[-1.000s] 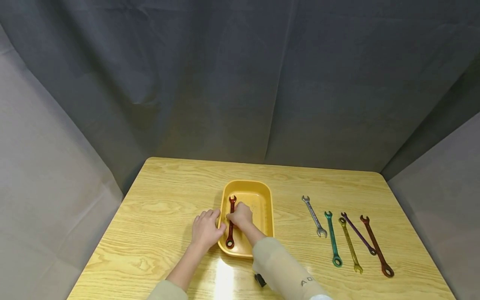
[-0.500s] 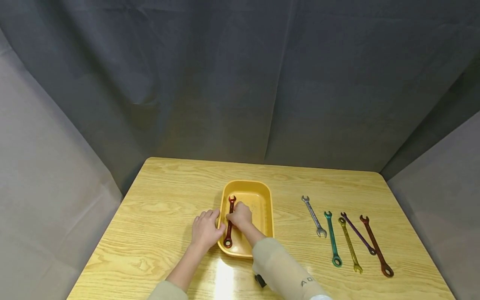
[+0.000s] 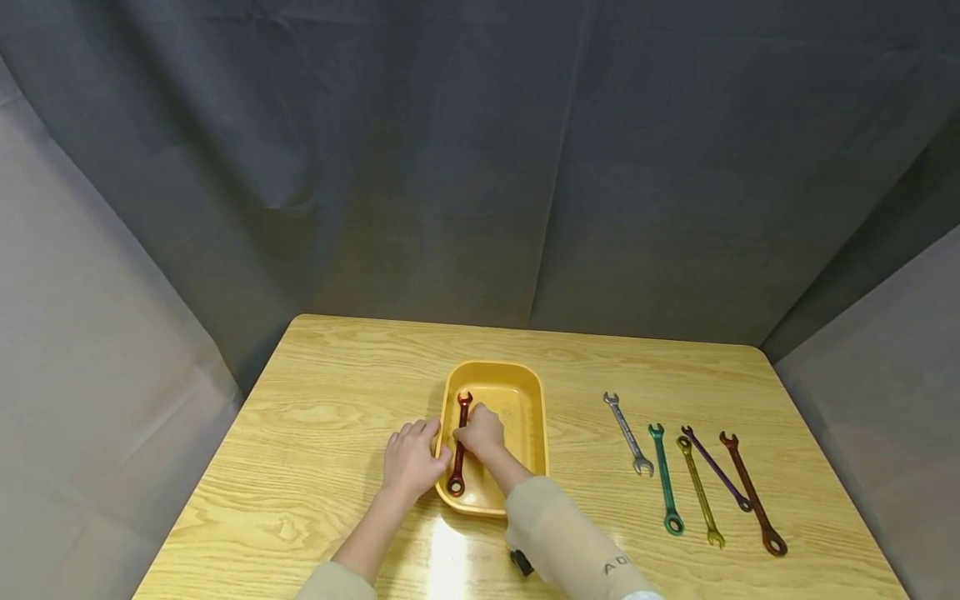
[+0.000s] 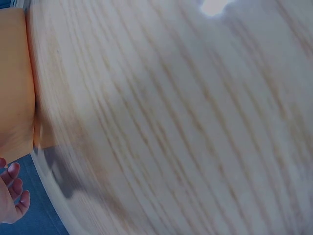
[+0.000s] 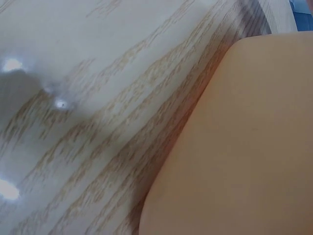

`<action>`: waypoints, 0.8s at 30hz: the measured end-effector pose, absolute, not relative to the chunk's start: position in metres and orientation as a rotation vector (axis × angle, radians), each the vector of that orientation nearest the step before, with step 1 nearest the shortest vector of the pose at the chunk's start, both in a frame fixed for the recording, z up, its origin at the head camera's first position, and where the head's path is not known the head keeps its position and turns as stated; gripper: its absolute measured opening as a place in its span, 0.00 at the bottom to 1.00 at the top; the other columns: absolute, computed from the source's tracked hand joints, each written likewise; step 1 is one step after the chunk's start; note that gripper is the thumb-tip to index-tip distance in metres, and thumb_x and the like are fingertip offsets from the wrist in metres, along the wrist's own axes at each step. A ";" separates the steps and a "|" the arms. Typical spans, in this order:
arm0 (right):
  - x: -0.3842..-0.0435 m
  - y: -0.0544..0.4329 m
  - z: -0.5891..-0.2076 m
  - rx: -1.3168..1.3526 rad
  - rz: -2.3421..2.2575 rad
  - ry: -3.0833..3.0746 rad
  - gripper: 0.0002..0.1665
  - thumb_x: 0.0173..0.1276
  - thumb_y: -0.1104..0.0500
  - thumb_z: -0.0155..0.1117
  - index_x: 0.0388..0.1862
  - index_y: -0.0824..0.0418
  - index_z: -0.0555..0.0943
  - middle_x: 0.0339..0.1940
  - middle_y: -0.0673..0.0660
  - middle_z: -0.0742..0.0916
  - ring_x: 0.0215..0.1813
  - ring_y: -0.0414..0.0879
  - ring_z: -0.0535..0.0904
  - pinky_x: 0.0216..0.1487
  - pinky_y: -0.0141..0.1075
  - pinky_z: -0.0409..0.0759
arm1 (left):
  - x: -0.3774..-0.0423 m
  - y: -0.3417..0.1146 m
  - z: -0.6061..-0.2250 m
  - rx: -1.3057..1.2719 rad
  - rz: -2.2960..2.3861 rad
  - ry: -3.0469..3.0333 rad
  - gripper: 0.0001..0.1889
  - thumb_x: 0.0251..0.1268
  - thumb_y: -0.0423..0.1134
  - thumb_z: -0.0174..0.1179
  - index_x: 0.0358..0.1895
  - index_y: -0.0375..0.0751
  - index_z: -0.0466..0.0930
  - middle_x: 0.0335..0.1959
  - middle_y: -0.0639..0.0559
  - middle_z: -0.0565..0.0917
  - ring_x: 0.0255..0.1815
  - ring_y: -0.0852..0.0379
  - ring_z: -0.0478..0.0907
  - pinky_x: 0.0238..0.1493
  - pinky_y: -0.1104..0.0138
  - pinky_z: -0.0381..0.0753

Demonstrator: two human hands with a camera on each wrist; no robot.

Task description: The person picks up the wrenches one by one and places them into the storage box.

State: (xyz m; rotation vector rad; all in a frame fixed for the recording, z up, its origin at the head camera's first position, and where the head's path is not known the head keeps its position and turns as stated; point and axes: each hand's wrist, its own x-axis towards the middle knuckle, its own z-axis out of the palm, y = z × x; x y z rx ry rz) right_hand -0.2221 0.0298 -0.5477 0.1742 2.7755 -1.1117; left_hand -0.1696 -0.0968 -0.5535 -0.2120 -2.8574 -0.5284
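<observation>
My right hand (image 3: 483,432) reaches into a yellow plastic tray (image 3: 531,387) and pinches a dark red combination wrench (image 3: 457,479) by its shaft. The wrench lies lengthwise along the tray's left side, open end away from me and ring end near me. My left hand (image 3: 411,457) holds the tray's left rim, thumb over the edge and the other fingers outside. Fingertips of the right hand are partly hidden behind its back. In the right wrist view the tray's outer wall (image 5: 244,137) fills the right side; the left wrist view shows its wall (image 4: 14,83) at upper left.
Right of the tray lie a silver wrench (image 3: 628,433), a green wrench (image 3: 666,479), a yellow-green wrench (image 3: 700,490), a purple wrench (image 3: 716,467) and a reddish-brown wrench (image 3: 753,493). The wooden table (image 3: 300,417) is backed by dark curtains (image 3: 450,167).
The near end of the red wrench has shifted slightly left inside the tray, with my right hand still on it. My left hand stays on the rim.
</observation>
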 end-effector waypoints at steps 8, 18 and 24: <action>-0.222 0.033 -0.545 0.065 -1.012 2.867 0.14 0.49 0.60 0.66 0.28 0.62 0.70 0.20 0.54 0.75 0.22 0.48 0.71 0.21 0.36 0.68 | -0.169 -0.096 -0.553 -0.213 -0.539 -2.853 0.21 0.51 0.48 0.56 0.49 0.47 0.77 0.42 0.49 0.81 0.40 0.50 0.75 0.39 0.58 0.71; -0.226 0.040 -0.546 -0.139 -0.847 3.035 0.11 0.50 0.61 0.62 0.35 0.61 0.76 0.28 0.55 0.77 0.28 0.48 0.74 0.24 0.37 0.71 | -0.169 -0.097 -0.552 -0.216 -0.530 -2.866 0.21 0.52 0.48 0.55 0.51 0.46 0.76 0.43 0.48 0.81 0.43 0.50 0.75 0.42 0.57 0.72; -0.225 0.050 -0.544 -0.392 -0.838 3.131 0.16 0.50 0.61 0.64 0.39 0.62 0.76 0.32 0.56 0.78 0.32 0.49 0.74 0.32 0.40 0.74 | -0.169 -0.097 -0.553 -0.212 -0.530 -2.858 0.21 0.51 0.48 0.55 0.49 0.46 0.77 0.43 0.49 0.81 0.43 0.50 0.75 0.41 0.58 0.72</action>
